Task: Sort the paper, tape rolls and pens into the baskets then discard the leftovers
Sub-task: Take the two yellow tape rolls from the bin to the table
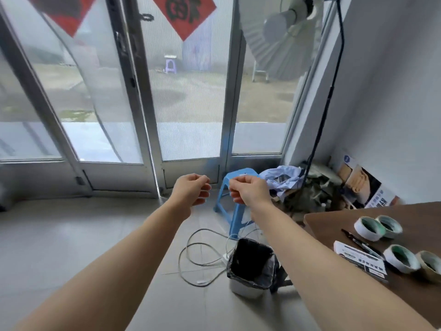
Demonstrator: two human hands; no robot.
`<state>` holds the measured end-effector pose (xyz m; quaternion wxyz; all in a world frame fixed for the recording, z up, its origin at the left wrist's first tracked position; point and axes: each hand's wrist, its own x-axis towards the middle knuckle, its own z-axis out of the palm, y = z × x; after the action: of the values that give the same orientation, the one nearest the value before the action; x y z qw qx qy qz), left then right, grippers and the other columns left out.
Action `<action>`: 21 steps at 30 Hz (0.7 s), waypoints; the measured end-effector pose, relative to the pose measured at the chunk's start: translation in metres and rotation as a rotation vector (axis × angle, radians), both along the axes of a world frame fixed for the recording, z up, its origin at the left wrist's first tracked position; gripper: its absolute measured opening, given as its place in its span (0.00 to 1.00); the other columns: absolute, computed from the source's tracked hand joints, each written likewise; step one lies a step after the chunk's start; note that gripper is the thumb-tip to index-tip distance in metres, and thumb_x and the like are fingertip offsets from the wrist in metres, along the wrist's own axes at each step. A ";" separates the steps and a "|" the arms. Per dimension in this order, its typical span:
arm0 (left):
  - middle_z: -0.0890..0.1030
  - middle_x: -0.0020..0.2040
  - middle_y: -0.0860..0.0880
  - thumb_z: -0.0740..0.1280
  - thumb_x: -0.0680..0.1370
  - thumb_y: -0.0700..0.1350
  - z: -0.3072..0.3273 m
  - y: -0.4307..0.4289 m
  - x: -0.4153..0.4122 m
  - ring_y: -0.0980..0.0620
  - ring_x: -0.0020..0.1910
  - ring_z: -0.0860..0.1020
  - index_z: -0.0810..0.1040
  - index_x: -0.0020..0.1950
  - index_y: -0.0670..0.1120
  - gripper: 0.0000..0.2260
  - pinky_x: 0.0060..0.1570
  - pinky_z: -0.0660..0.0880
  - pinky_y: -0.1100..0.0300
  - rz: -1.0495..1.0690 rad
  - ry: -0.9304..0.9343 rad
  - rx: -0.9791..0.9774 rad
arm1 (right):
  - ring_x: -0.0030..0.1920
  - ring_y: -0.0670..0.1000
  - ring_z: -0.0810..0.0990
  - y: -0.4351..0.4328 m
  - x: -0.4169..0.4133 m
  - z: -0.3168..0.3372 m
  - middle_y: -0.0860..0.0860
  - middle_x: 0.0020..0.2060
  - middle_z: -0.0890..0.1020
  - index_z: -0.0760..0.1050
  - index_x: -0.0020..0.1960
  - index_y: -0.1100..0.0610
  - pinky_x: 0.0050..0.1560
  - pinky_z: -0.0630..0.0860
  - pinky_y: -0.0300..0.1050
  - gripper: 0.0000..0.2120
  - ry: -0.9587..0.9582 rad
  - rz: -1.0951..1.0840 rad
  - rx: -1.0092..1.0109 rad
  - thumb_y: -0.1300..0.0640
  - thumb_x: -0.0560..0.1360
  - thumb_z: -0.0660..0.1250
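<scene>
Both my arms reach out over the floor. My left hand [191, 189] has its fingers curled shut with nothing visible in it. My right hand [248, 189] is closed in a pinch, and a thin, nearly clear strand [252, 222] hangs from it towards a small bin with a black liner [250, 263] on the floor below. On the brown table [417, 211] at the right lie several tape rolls, one of them white and green [368, 228] and another nearer me [401, 258]. Between the rolls are a black pen [358, 241] and a printed marker box [358, 260].
A blue plastic stool [236, 187] stands behind the bin. A grey cable [198, 259] loops on the tiled floor. Crumpled cloth and bags [286, 180], a printed carton [362, 185] and a black light stand [322, 115] fill the right corner. Glass doors [186, 103] are ahead.
</scene>
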<state>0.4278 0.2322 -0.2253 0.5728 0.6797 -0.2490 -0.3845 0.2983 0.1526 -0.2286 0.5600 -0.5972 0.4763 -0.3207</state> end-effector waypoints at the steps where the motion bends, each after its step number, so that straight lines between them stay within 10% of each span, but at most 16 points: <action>1: 0.79 0.38 0.47 0.63 0.79 0.42 0.000 0.012 0.019 0.50 0.35 0.76 0.77 0.40 0.45 0.09 0.36 0.73 0.59 0.032 0.001 -0.002 | 0.31 0.49 0.77 0.007 0.021 0.001 0.52 0.31 0.80 0.78 0.37 0.56 0.32 0.76 0.38 0.06 -0.009 0.039 0.000 0.62 0.73 0.69; 21: 0.78 0.36 0.48 0.62 0.80 0.41 -0.011 0.275 0.351 0.52 0.32 0.74 0.75 0.40 0.45 0.08 0.34 0.71 0.61 0.658 0.043 -0.015 | 0.32 0.51 0.76 0.209 0.419 0.001 0.57 0.34 0.80 0.79 0.39 0.59 0.33 0.75 0.42 0.05 -0.050 0.648 0.035 0.65 0.72 0.71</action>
<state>0.7787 0.5070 -0.2361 0.6766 0.7111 -0.0067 -0.1912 0.7173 0.3612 -0.2277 0.6547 -0.6999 0.2529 -0.1321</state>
